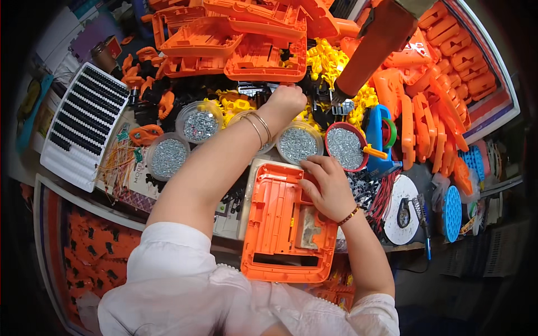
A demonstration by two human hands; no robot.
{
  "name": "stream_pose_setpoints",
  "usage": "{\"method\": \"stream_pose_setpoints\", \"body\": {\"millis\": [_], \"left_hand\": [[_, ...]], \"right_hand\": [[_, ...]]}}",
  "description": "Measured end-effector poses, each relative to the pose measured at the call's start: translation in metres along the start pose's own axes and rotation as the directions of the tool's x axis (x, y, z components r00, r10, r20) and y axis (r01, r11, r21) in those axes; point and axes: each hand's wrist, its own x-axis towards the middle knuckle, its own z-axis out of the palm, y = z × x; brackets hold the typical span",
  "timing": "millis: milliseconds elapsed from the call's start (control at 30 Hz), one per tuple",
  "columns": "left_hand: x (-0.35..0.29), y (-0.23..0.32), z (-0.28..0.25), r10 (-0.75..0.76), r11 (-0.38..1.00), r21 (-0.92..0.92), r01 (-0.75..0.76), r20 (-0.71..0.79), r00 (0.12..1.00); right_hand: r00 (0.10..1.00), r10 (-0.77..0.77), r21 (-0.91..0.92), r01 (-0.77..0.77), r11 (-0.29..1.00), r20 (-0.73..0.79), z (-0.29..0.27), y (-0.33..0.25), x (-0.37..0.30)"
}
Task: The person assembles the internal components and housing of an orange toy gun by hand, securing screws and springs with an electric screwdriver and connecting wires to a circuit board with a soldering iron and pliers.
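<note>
In front of me an open orange plastic housing (269,213) lies tilted on a pale block-like support (245,207), its hollow inside facing up. My right hand (328,187) grips its upper right corner, thumb over the rim and fingers bent beside it. Farther off, my left hand (287,102) reaches over the bowls into black and silver parts (260,89) below the stacked orange housings (266,56). Its fingers are curled downward, and whatever they hold is hidden. Under my left forearm a bowl (246,119) is partly covered.
Bowls of screws (297,143) stand around my arms, among them a red bowl (345,147). Yellow parts (325,61) are heaped behind. A red-brown post (372,53) slants in overhead. On the left is a white tray with black rows (89,120); a soldering iron (426,224) hangs at right.
</note>
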Motion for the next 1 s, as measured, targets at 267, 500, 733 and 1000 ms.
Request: {"method": "stream_pose_setpoints", "body": {"millis": [267,500,733,1000], "left_hand": [[-0.017,-0.007,-0.060,-0.222,0.935,-0.286,0.210,-0.011,0.975],[-0.090,0.046,-0.153,-0.112,-0.477,-0.713,0.515,0.630,0.769],[-0.138,0.081,-0.177,0.016,0.660,-0.737,0.145,0.207,0.978],[-0.146,0.081,-0.169,0.121,0.637,-0.765,0.098,0.225,0.967]], "right_hand": [[0.966,-0.077,-0.079,0.060,0.995,-0.246,-0.013,-0.009,-0.006],[0.855,0.484,0.770,-0.432,0.469,0.184,-0.029,-0.044,-0.019],[0.847,0.454,0.525,-0.529,0.666,0.278,-0.008,-0.060,-0.048],[0.925,0.326,0.262,-0.369,0.892,0.193,-0.006,-0.065,-0.058]]}}
